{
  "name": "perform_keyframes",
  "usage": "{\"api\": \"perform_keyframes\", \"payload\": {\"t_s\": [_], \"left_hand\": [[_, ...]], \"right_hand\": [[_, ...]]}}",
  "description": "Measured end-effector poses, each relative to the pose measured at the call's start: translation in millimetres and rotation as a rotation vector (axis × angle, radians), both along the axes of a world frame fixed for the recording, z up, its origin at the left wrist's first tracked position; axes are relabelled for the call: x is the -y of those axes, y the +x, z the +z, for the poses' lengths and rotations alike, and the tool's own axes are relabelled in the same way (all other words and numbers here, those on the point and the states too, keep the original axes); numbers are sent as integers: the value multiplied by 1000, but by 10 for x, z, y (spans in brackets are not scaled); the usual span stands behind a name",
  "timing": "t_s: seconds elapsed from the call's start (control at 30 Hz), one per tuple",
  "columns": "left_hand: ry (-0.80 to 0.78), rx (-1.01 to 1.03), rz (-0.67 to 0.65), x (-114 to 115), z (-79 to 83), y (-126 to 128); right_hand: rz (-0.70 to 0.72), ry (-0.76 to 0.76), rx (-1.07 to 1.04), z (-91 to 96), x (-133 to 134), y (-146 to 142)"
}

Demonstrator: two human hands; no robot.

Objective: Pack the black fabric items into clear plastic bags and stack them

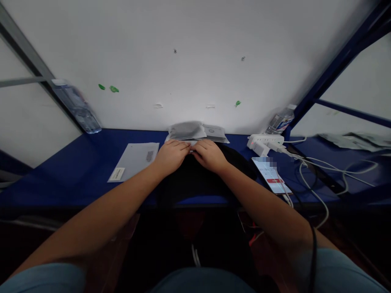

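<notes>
My left hand (170,156) and my right hand (210,156) rest side by side on a black fabric item (195,179) lying on the blue table (76,171). Both hands have their fingers curled and pinch a small pale object (192,143) between them at the fabric's far edge. What that object is I cannot make out. Just beyond the fingers lies a stack of grey plastic pouches (187,130), with a flat grey packet (215,133) to its right.
A white envelope (134,160) lies left of my hands. A phone (271,175) with a lit screen lies to the right, near a white power strip (265,141) with trailing cables (320,171). Water bottles stand at the back left (77,106) and back right (280,120).
</notes>
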State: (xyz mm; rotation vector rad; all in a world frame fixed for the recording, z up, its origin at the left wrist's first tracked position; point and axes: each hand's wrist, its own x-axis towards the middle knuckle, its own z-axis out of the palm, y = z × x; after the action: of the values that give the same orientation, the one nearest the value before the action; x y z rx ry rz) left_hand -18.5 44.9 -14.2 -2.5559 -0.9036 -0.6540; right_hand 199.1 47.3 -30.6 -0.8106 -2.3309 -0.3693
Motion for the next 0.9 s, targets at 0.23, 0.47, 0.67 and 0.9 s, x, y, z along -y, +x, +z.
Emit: {"api": "perform_keyframes", "payload": {"t_s": [0.23, 0.47, 0.67, 0.9], "left_hand": [[19, -56, -19, -4, 6, 19], [47, -37, -38, -38, -3, -14], [58, -44, -56, -59, -5, -24], [93, -11, -20, -17, 5, 23]], "right_hand": [[-43, 26, 61, 34, -3, -6], [-87, -7, 40, 32, 38, -71], [-89, -83, -2, 51, 56, -81], [-115, -43, -7, 85, 93, -56]]}}
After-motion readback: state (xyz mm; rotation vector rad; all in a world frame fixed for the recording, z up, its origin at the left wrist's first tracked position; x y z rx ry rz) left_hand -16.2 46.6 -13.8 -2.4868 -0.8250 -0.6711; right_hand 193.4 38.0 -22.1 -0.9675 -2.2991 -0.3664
